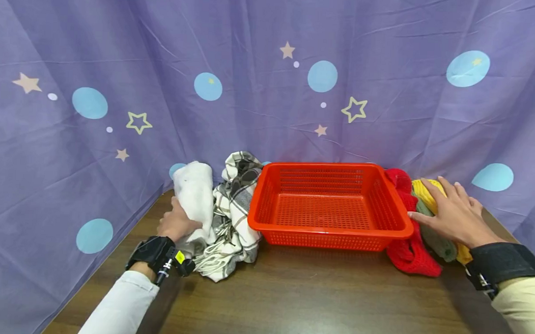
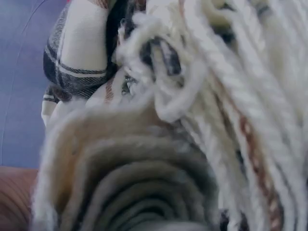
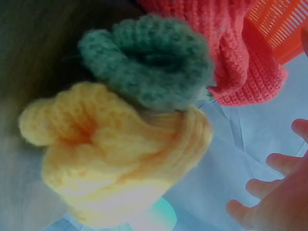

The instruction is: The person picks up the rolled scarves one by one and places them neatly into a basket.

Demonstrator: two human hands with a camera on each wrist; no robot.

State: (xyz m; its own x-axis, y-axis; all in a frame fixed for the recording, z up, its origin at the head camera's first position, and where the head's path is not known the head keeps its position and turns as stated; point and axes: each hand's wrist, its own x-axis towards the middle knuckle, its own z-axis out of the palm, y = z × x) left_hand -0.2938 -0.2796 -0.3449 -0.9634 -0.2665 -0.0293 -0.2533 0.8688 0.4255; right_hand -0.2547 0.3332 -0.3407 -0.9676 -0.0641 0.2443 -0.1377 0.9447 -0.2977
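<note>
Left hand touches a white roll, finger grip unclear; right hand, fingers spread, is near yellow knit. Both seem soft, light; best cupped mid-length.

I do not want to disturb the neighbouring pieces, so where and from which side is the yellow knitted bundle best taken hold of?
Take the yellow knitted bundle across its plump middle, probably best from above and, as the head view shows it, the right. It bulges there, giving fabric to pinch; the green knitted roll lies close along its left side, while no other knit flanks its right.
</note>
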